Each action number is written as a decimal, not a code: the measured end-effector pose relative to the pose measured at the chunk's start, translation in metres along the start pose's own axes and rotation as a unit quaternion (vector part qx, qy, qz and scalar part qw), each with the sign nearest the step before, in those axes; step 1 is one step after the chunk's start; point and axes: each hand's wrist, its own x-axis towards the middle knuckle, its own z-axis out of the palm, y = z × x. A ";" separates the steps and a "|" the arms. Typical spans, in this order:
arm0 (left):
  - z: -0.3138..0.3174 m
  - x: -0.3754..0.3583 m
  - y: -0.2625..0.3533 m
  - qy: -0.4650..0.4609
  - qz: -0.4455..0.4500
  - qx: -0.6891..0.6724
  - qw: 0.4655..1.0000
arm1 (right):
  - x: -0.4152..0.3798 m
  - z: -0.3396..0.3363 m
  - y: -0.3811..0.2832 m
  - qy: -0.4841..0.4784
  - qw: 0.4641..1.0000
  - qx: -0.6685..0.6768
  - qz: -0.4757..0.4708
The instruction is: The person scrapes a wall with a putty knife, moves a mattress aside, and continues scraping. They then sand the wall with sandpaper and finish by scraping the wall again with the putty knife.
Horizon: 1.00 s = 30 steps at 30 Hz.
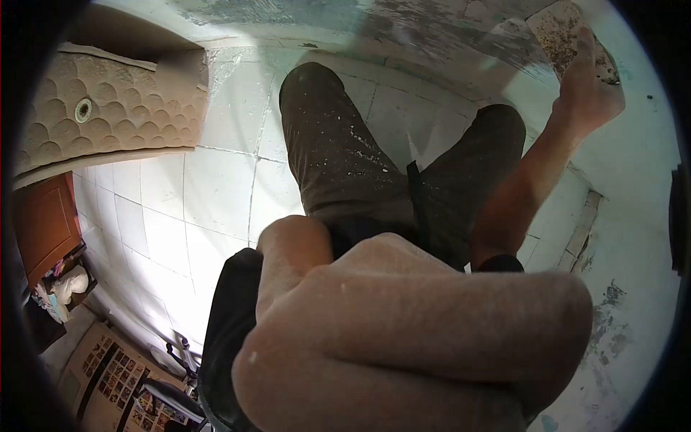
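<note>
In the upper right, my right hand [589, 97] lies against the pale, scuffed wall. It presses a flat, off-white piece with dark speckles [560, 39] to the surface; its exact kind is unclear. My left hand [410, 345] fills the lower middle, very close to the camera. Its fingers are bent and pressed together, with their tips hidden. Behind it, my knees in dark trousers [335, 137] are spread, dusted with white flecks.
White floor tiles [219, 180] run under my legs up to the wall. A tan quilted mattress [122, 108] stands at the left. Beyond are a brown wooden door [47, 227], a drawer of cloth items [68, 288] and a board of small pictures [119, 374].
</note>
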 end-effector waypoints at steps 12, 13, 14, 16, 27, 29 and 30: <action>-0.002 -0.003 -0.006 -0.008 0.010 -0.005 1.000 | 0.005 -0.002 0.006 0.001 0.999 -0.013 -0.029; -0.003 -0.004 -0.006 -0.005 0.009 -0.003 1.000 | 0.001 0.000 0.001 0.008 1.000 -0.017 -0.013; -0.003 -0.004 -0.006 -0.006 0.010 -0.002 1.000 | -0.001 0.002 -0.003 0.014 1.000 -0.017 0.001; -0.002 -0.005 -0.006 -0.007 0.012 -0.001 1.000 | -0.003 0.003 -0.005 0.009 1.000 0.005 0.014; 0.005 0.001 -0.007 -0.011 0.031 -0.007 0.999 | -0.003 0.003 -0.008 0.012 0.999 -0.031 0.013; 0.004 0.000 -0.006 -0.016 0.033 -0.010 0.999 | -0.001 0.002 -0.004 0.005 1.000 -0.011 0.004; 0.002 -0.001 -0.007 -0.014 0.034 -0.010 0.999 | 0.002 0.001 0.002 0.006 1.000 -0.014 0.003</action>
